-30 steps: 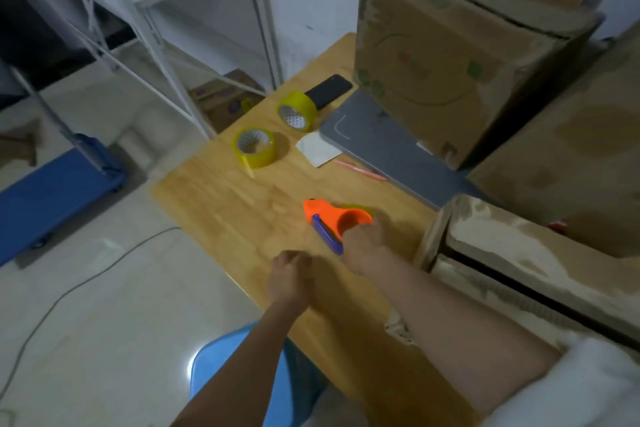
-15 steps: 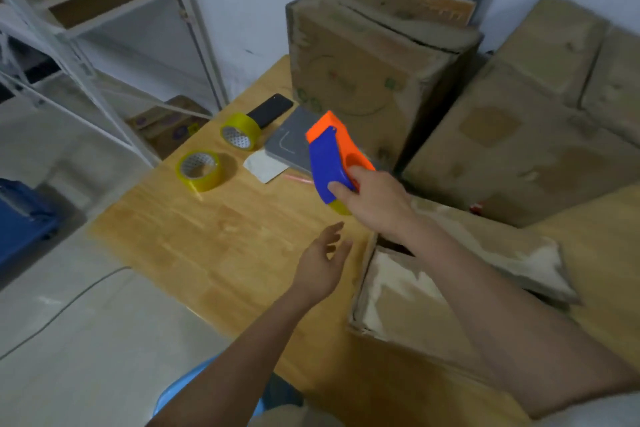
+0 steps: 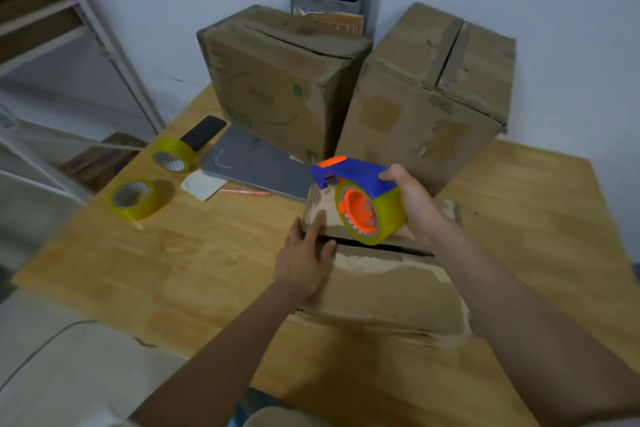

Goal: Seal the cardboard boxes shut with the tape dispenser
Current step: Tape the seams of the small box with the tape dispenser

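My right hand grips an orange and blue tape dispenser loaded with a yellow roll, held just above the near cardboard box. That box lies flat in front of me, its two top flaps meeting at a dark open seam. My left hand rests with straight fingers on the box's left end, across the seam. Two taller cardboard boxes stand behind: one at the back centre, one at the back right.
Two yellow tape rolls lie on the wooden table at the left, beside a black phone, a grey tablet, a pink pen and white paper. A metal shelf frame stands beyond the table's left edge.
My right hand lifted the dispenser off the table and brought it over the near box, turning the roll downward. My left hand moved from the table onto the box's left end.
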